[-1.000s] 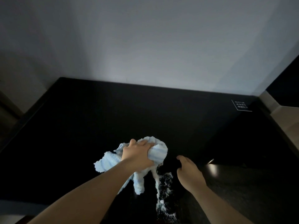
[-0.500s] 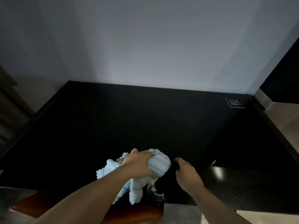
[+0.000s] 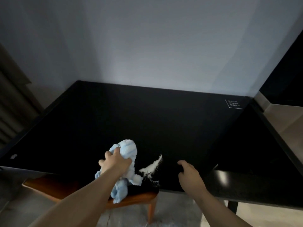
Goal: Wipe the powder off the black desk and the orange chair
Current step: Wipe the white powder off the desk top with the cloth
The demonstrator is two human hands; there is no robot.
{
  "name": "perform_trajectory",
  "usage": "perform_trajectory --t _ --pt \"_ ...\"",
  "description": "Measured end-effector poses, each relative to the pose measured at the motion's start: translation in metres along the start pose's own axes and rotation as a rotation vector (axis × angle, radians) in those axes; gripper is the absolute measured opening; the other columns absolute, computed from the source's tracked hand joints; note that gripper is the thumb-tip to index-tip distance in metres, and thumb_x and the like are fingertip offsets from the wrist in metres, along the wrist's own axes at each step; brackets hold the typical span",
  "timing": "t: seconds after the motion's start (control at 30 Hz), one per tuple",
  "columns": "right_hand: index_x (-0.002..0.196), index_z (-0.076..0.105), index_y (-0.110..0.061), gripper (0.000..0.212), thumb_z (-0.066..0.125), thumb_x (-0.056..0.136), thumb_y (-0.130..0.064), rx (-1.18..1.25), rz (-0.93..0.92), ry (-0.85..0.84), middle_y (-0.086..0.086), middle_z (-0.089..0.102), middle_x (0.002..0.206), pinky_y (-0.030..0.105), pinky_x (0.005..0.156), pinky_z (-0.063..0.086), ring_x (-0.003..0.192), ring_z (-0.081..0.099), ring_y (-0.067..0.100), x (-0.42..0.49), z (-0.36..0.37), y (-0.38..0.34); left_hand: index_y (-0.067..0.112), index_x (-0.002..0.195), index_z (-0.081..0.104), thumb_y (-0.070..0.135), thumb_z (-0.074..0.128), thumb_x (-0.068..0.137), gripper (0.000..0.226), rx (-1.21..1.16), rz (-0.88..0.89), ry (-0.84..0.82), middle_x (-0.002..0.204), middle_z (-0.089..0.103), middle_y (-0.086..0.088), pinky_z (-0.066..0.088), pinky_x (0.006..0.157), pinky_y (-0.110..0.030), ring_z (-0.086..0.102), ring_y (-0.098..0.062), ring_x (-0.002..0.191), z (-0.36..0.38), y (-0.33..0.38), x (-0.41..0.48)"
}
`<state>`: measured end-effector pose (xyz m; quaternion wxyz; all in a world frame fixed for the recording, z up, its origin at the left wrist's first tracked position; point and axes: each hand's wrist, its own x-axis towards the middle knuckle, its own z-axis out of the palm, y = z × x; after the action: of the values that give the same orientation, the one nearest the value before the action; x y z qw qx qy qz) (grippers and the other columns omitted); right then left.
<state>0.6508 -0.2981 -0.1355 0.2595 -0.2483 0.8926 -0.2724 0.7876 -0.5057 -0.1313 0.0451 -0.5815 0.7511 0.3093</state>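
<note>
Left hand (image 3: pixel 114 163) grips the cloth (image 3: pixel 126 151); right hand (image 3: pixel 190 176) rests loosely curled, empty; powder (image 3: pixel 152 167) remains on the counter (image 3: pixel 147 120), chair (image 3: pixel 137 199) unwiped.

Hidden and unreadable parts around the black desk (image 3: pixel 147 115)

The desk covers most of the orange chair (image 3: pixel 141 198); its corner label (image 3: pixel 234 103) is too small to read; both forearms are cut off below.

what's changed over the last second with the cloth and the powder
The left hand kept its grip on the blue cloth and swept it left, leaving a powder streak exposed near the desk edge. The right hand stayed open beside it.
</note>
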Motion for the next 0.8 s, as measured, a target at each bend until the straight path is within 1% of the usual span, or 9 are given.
perform_trajectory --t 0.07,0.17,0.27,0.4,0.5,0.57,0.63,0.73,0.8 --pt "0.138 0.041 -0.021 0.046 0.040 0.094 -0.008 0.016 0.009 0.007 0.002 0.043 0.139 0.025 0.084 0.045 0.103 0.049 0.012 -0.003 -0.003 0.004 0.041 0.140 0.020 0.042 0.049 0.077 0.070 -0.028 -0.018 -0.007 0.137 0.030 0.001 0.038 0.085 -0.044 0.031 -0.032 0.118 0.009 0.010 -0.008" --pt "0.138 0.041 -0.022 0.045 0.041 0.095 -0.008 0.016 0.023 0.018 0.003 0.042 0.139 0.022 0.079 0.042 0.097 0.046 0.010 -0.008 -0.008 0.008 0.042 0.141 0.018 0.041 0.048 0.076 0.071 -0.032 0.002 -0.036 0.137 0.027 0.002 0.034 0.079 -0.041 0.031 -0.031 0.118 0.025 0.022 -0.022" --pt "0.138 0.041 -0.021 0.045 0.041 0.095 -0.008 0.021 0.039 0.041 0.004 0.041 0.141 0.024 0.081 0.045 0.104 0.051 0.014 -0.014 -0.012 0.012 0.043 0.138 0.022 0.039 0.049 0.074 0.069 -0.043 0.074 -0.085 0.136 0.029 0.004 0.028 0.079 -0.041 0.031 -0.030 0.120 0.039 0.035 -0.037" --pt "0.138 0.041 -0.018 0.045 0.041 0.095 -0.007 -0.011 0.018 0.058 0.006 0.043 0.141 0.025 0.090 0.043 0.117 0.048 0.018 -0.019 -0.018 0.015 0.042 0.136 0.030 0.037 0.056 0.072 0.069 -0.167 0.194 -0.191 0.132 0.037 0.003 0.043 0.095 -0.046 0.043 -0.028 0.118 0.040 0.053 -0.051" --pt "0.137 0.042 -0.021 0.044 0.043 0.095 -0.008 -0.019 0.037 0.070 0.005 0.042 0.141 0.026 0.092 0.045 0.118 0.049 0.017 -0.015 -0.023 0.014 0.039 0.135 0.032 0.040 0.057 0.071 0.069 -0.215 0.213 -0.083 0.133 0.039 0.001 0.045 0.094 -0.050 0.046 -0.028 0.117 0.020 0.049 -0.049" --pt "0.137 0.042 -0.021 0.043 0.044 0.096 -0.010 -0.026 0.041 0.075 0.004 0.042 0.141 0.024 0.090 0.043 0.118 0.049 0.017 -0.010 -0.024 0.014 0.039 0.135 0.031 0.042 0.055 0.074 0.066 -0.186 0.179 0.066 0.136 0.036 -0.001 0.042 0.094 -0.053 0.042 -0.032 0.119 -0.002 0.039 -0.038" --pt "0.137 0.042 -0.020 0.043 0.043 0.096 -0.010 -0.033 0.045 0.066 0.005 0.043 0.141 0.024 0.088 0.043 0.116 0.050 0.017 -0.006 -0.024 0.014 0.040 0.136 0.029 0.044 0.051 0.077 0.062 -0.152 0.078 0.178 0.138 0.033 -0.003 0.037 0.094 -0.055 0.038 -0.035 0.121 -0.021 0.021 -0.022" --pt "0.137 0.042 -0.019 0.043 0.042 0.095 -0.010 -0.046 0.057 0.036 0.006 0.043 0.140 0.031 0.096 0.043 0.118 0.048 0.020 -0.003 -0.019 0.012 0.035 0.138 0.026 0.041 0.049 0.080 0.062 -0.139 -0.127 0.162 0.137 0.031 -0.006 0.037 0.095 -0.055 0.034 -0.035 0.120 -0.022 -0.006 -0.008" --pt "0.137 0.042 -0.018 0.044 0.041 0.094 -0.009 -0.059 0.063 0.031 0.007 0.044 0.139 0.032 0.099 0.041 0.121 0.045 0.022 -0.002 -0.015 0.011 0.034 0.137 0.025 0.042 0.048 0.082 0.060 -0.092 -0.164 0.132 0.137 0.030 -0.006 0.037 0.093 -0.052 0.035 -0.035 0.119 -0.006 -0.007 -0.013"
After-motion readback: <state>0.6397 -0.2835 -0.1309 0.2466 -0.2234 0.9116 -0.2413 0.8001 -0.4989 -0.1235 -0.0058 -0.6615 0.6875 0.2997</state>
